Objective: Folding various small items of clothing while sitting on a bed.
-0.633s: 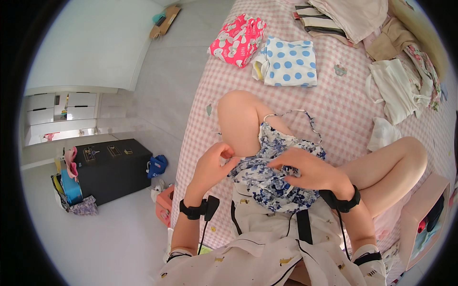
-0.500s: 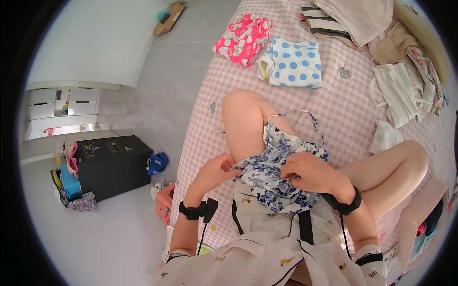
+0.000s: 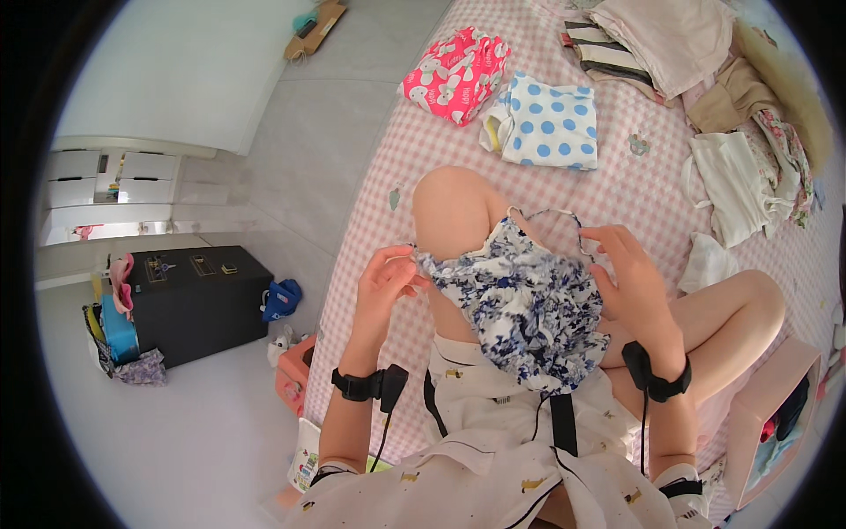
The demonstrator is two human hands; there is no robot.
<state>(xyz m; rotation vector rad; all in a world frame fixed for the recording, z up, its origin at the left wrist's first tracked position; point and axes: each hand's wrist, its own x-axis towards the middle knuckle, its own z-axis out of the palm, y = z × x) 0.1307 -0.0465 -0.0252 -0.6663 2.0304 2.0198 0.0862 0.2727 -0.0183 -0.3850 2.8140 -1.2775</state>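
A crumpled strappy top [image 3: 529, 309], white with a blue floral print, lies across my lap and bare legs. My left hand [image 3: 388, 275] pinches its left corner between the fingertips, beside my raised knee. My right hand [image 3: 633, 280] is at the top's right side, with thumb and fingers apart. Its fingertips are close to the thin strap [image 3: 577, 227], which loops up from the upper edge; whether they touch it I cannot tell. Both wrists wear black bands with cables.
On the pink checked bed [image 3: 370, 238] lie a folded pink bunny-print cloth [image 3: 456, 75] and a folded blue-dotted cloth [image 3: 553, 123]. White clothes [image 3: 736, 185] are piled to the right, near a pink bin [image 3: 762, 423]. A black cabinet [image 3: 203, 309] stands left on the floor.
My left hand has moved up and left, drawing the top's corner outward. My right hand has let go of the top's middle and moved up and right. The top is more spread out.
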